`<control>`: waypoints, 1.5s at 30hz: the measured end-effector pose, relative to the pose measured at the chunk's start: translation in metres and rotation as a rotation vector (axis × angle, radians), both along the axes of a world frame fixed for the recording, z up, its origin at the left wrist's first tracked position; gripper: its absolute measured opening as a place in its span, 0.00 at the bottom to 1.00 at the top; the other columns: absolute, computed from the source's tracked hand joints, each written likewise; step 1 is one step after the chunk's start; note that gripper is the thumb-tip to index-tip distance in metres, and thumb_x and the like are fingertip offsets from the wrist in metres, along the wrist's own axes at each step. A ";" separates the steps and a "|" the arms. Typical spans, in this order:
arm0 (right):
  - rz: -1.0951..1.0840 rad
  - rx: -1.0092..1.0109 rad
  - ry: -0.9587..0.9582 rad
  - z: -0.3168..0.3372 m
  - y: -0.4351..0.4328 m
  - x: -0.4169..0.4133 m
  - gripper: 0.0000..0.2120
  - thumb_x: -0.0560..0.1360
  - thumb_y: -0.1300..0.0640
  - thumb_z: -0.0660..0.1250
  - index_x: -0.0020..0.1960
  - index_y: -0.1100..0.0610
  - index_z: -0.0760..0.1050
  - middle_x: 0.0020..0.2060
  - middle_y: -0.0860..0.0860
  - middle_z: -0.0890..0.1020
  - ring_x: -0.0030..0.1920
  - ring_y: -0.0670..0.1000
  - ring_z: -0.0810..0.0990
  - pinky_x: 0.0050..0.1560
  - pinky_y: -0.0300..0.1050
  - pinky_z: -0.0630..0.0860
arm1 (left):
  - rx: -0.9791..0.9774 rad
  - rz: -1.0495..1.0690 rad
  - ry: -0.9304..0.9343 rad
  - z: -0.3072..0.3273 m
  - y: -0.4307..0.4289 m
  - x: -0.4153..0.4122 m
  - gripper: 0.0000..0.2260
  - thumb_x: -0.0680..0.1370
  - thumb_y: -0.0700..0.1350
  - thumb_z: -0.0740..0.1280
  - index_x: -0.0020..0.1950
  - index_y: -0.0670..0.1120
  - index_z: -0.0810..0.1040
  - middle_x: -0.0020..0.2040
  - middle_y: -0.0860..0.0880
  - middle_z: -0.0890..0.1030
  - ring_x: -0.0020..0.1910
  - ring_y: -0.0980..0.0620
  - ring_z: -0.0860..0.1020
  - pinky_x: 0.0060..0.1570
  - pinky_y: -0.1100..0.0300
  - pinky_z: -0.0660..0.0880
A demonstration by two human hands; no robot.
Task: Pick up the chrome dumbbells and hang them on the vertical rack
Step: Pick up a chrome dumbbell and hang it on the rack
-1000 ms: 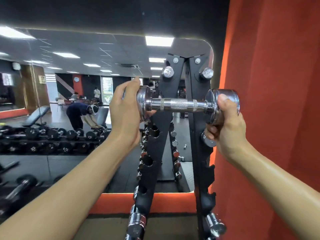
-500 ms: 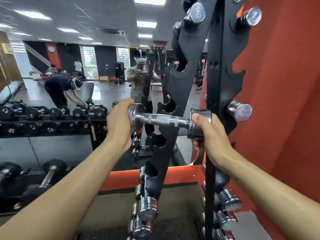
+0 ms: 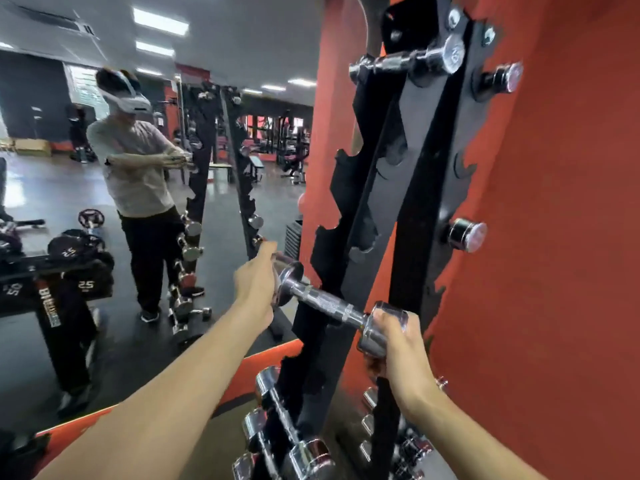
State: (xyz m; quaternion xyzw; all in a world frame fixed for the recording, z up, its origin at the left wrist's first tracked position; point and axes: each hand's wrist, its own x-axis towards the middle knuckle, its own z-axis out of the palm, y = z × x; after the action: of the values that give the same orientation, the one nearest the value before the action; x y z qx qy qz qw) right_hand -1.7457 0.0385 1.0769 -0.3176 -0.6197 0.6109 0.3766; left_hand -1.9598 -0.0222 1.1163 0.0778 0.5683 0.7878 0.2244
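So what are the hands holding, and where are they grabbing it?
One chrome dumbbell, held by its two end heads: the left hand grips one head, the right hand the other.

Dumbbell [image 3: 325, 304] before rack [image 3: 412, 216] — left hand [image 3: 254, 282] at its left end, right hand [image 3: 398, 337] at right, mirror [image 3: 52, 168] left

A large wall mirror [image 3: 52, 168] with an orange-red lower border [image 3: 263, 368] was noted at left, beside a red-painted wall [image 3: 571, 237]. Reflected in it were observed a black steel stand [image 3: 52, 306] carrying black round rubber dumbbells [image 3: 76, 249], some marked 25, a dark disc-shaped weight plate [image 3: 90, 218] behind them, a glossy dark floor [image 3: 41, 195] and white rectangular ceiling light panels [image 3: 161, 20].
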 end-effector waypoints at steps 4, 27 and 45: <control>-0.073 -0.004 -0.092 -0.009 -0.001 -0.012 0.22 0.67 0.30 0.65 0.54 0.41 0.69 0.54 0.52 0.81 0.53 0.57 0.81 0.62 0.64 0.78 | -0.009 -0.044 -0.046 -0.007 0.027 -0.022 0.18 0.73 0.60 0.71 0.35 0.46 0.76 0.21 0.51 0.66 0.28 0.49 0.66 0.40 0.52 0.67; -0.170 0.044 -0.312 -0.029 -0.003 -0.044 0.27 0.75 0.28 0.65 0.62 0.44 0.62 0.43 0.48 0.74 0.41 0.44 0.77 0.51 0.48 0.80 | -0.222 -0.156 0.346 -0.061 0.096 -0.078 0.21 0.82 0.62 0.62 0.48 0.47 0.84 0.42 0.47 0.83 0.47 0.44 0.82 0.49 0.49 0.75; -0.580 0.545 -0.004 0.122 0.075 0.104 0.07 0.83 0.43 0.64 0.50 0.45 0.73 0.44 0.44 0.80 0.41 0.35 0.76 0.43 0.29 0.70 | 0.553 -0.105 0.886 0.114 0.017 0.112 0.05 0.81 0.45 0.64 0.50 0.56 0.75 0.45 0.51 0.81 0.44 0.54 0.81 0.48 0.61 0.77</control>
State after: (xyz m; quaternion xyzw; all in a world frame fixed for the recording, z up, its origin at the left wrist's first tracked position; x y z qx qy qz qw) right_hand -1.6419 0.1140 1.1985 -0.3689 -0.6446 0.2918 0.6027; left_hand -1.8478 -0.0047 1.2301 0.4881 0.3749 0.7877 -0.0273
